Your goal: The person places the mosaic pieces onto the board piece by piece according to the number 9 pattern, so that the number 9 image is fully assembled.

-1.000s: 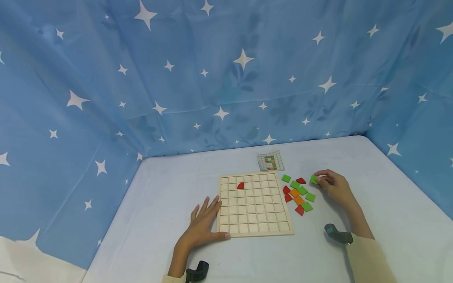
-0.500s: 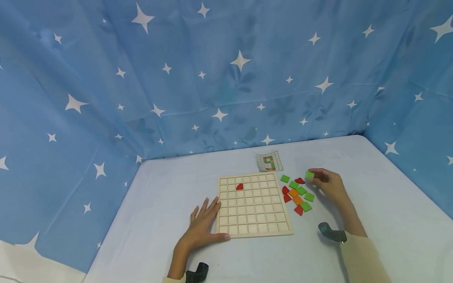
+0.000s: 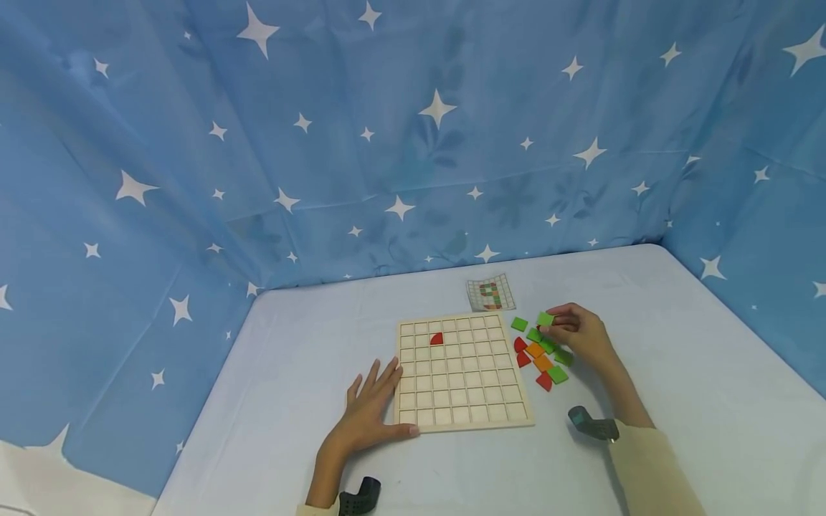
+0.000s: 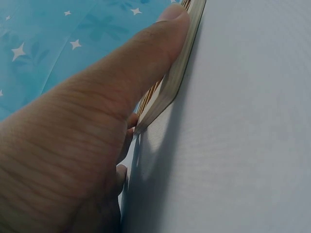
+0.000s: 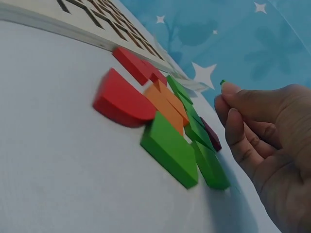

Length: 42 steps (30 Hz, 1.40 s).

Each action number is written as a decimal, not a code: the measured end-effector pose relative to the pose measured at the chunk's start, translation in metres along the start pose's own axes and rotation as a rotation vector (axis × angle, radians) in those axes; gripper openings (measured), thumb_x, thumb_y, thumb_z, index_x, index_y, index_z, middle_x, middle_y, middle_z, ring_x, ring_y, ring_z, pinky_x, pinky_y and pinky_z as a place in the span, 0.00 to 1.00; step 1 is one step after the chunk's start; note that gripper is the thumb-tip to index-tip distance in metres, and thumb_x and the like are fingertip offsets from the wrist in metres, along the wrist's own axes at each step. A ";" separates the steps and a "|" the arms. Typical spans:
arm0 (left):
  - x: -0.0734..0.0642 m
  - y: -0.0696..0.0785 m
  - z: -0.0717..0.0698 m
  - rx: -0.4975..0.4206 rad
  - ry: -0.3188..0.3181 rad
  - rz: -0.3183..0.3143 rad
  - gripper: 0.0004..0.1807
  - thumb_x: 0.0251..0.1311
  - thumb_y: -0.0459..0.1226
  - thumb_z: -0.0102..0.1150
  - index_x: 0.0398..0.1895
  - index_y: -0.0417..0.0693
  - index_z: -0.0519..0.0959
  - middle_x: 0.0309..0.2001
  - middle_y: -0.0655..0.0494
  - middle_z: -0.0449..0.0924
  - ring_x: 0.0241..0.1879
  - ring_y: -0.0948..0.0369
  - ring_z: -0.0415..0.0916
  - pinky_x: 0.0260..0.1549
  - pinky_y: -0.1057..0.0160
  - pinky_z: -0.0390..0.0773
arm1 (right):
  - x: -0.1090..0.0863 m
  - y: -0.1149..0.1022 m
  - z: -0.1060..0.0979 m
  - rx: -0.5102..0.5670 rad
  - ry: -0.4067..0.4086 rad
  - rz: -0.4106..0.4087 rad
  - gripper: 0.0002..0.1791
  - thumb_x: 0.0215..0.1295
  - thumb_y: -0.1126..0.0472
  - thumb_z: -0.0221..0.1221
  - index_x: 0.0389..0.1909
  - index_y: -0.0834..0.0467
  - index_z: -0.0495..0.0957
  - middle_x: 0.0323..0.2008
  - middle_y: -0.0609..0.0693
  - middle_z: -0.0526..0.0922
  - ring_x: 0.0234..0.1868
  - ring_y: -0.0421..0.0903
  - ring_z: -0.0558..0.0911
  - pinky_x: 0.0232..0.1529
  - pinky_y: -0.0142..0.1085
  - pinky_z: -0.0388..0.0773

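Note:
My right hand (image 3: 581, 337) pinches a green square tile (image 3: 545, 319) between thumb and fingertips, raised over the loose tiles. In the right wrist view only a small green corner of that tile shows past the thumb. My left hand (image 3: 371, 412) rests at the lower left corner of the wooden grid board (image 3: 458, 429), fingers spread along its left side and thumb on the front edge. One red quarter-circle tile (image 3: 437, 339) lies in a cell near the board's top. The left wrist view shows the thumb (image 4: 160, 46) against the board's rim (image 4: 182, 68).
Beside the board's right edge lie several loose tiles: green squares (image 3: 557, 375), orange squares (image 3: 543, 363) and red quarter-circles (image 3: 544, 381). A pattern card (image 3: 474, 295) with a coloured figure lies behind the board. A blue star-printed curtain (image 3: 361, 158) borders the white table (image 3: 290, 358).
My right hand has moved left with the green square tile, from the right of the loose tiles to above them. The left hand stays in place on the board.

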<state>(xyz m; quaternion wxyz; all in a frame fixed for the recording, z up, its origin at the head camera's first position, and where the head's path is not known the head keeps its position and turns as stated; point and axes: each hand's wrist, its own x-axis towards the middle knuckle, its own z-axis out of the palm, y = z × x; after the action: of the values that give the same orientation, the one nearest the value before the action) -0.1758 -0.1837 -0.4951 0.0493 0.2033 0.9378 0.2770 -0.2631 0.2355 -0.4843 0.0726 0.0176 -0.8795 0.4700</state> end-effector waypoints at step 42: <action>0.001 0.002 -0.002 0.011 0.002 0.000 0.58 0.46 0.65 0.66 0.77 0.50 0.54 0.79 0.57 0.45 0.79 0.45 0.35 0.70 0.34 0.35 | 0.028 -0.060 0.108 -0.008 -0.255 -0.429 0.12 0.60 0.65 0.66 0.43 0.66 0.82 0.30 0.50 0.80 0.30 0.38 0.77 0.32 0.30 0.78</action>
<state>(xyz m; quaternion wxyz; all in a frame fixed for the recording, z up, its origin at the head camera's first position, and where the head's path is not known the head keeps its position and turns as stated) -0.1766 -0.1833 -0.4921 0.0475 0.2031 0.9394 0.2719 -0.2964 0.1136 -0.4899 0.0590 0.2628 -0.8596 0.4343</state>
